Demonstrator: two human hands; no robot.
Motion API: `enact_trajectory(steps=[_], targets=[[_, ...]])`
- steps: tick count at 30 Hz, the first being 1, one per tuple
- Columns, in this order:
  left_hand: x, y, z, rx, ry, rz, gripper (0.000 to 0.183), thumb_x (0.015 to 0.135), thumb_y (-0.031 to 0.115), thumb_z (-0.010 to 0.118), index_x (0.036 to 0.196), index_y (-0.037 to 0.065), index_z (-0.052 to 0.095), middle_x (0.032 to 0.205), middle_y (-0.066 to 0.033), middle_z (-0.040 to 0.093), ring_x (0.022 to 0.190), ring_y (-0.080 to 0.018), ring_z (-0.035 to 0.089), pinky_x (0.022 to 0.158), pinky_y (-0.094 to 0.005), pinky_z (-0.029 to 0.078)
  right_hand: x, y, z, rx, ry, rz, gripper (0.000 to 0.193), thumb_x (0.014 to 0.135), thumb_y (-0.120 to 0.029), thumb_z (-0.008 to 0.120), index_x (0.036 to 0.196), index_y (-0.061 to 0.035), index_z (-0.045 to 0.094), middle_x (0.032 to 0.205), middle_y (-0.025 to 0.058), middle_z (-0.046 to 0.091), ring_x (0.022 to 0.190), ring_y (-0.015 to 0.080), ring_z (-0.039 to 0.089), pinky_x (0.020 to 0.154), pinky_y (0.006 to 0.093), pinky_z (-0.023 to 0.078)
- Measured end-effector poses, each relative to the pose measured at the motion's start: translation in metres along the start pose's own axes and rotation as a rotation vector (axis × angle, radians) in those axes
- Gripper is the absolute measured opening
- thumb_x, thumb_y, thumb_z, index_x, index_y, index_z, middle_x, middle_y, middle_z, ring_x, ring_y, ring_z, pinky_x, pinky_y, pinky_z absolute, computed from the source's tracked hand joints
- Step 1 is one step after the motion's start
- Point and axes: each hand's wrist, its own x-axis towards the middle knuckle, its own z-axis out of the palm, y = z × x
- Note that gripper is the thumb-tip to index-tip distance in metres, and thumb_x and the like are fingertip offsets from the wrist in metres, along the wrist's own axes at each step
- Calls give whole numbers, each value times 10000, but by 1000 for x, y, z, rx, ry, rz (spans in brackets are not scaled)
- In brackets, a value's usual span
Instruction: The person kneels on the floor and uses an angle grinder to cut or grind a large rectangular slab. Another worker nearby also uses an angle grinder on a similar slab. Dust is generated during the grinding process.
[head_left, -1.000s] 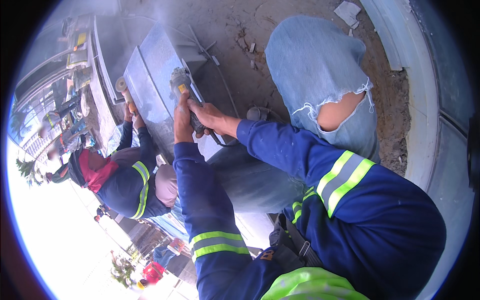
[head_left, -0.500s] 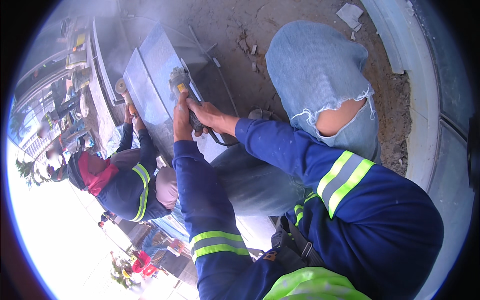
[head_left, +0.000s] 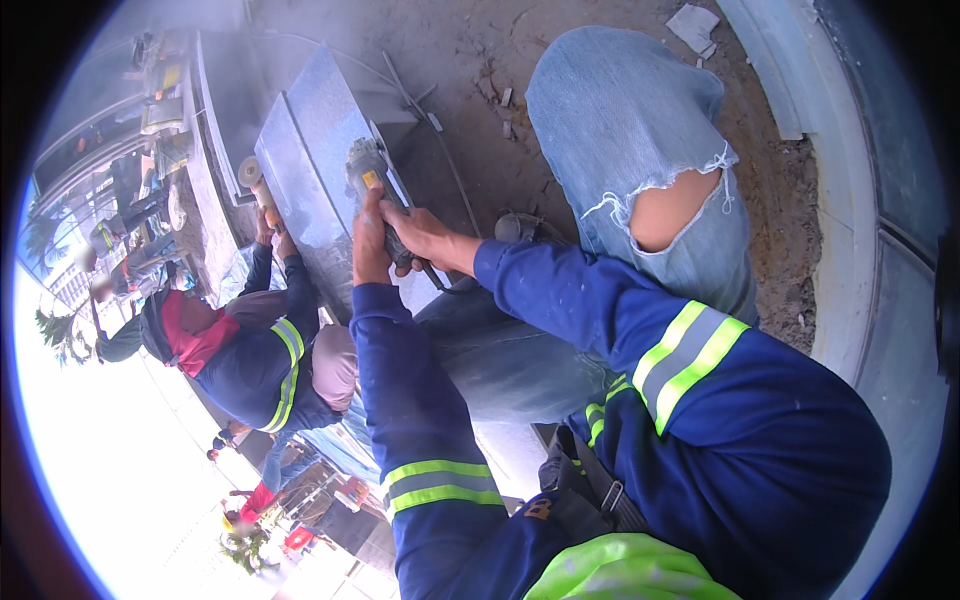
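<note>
Both my hands are closed around a dusty grey angle grinder (head_left: 366,160). My left hand (head_left: 370,245) wraps its body near the head, and my right hand (head_left: 428,238) grips the rear part beside it, where a black cord trails off. The grinder's head is at the right-hand edge of a grey slab (head_left: 322,100); its disc is hardly visible, so contact with the slab cannot be made out. Left of me, a co-worker (head_left: 245,365) in a dark top with reflective bands holds another grinder (head_left: 251,174) with a round disc at the slab's left side.
Whitish dust hangs over the far end of the slabs. Thin strips (head_left: 432,120) lie on the dirt ground beyond my grinder. My bent knee (head_left: 625,110) in torn jeans rises at the right. A pale curb (head_left: 845,200) curves along the right side. Other people are in the left background.
The slabs, both grinders and the co-worker sit slightly farther right in the picture as the view shifts. My two-handed hold on the grinder stays the same.
</note>
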Motion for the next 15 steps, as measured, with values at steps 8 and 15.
enact_trajectory(steps=[8,15], targets=[[4,-4,-4,-3,3,-12,618,1070,546,657,1237,-49,655,915,-150,694,713,-283,709,633,-440,598,2,4,-1,20,-1,5,787,1111,-645,528,1164,132,644,788,159,723,524,246,741,347,305,449],[7,0,-2,-3,19,12,617,1065,542,669,1211,-58,663,912,-160,704,702,-287,712,630,-443,598,9,1,-2,19,-9,10,777,1116,-644,522,1176,119,649,783,153,719,523,251,739,345,301,441]])
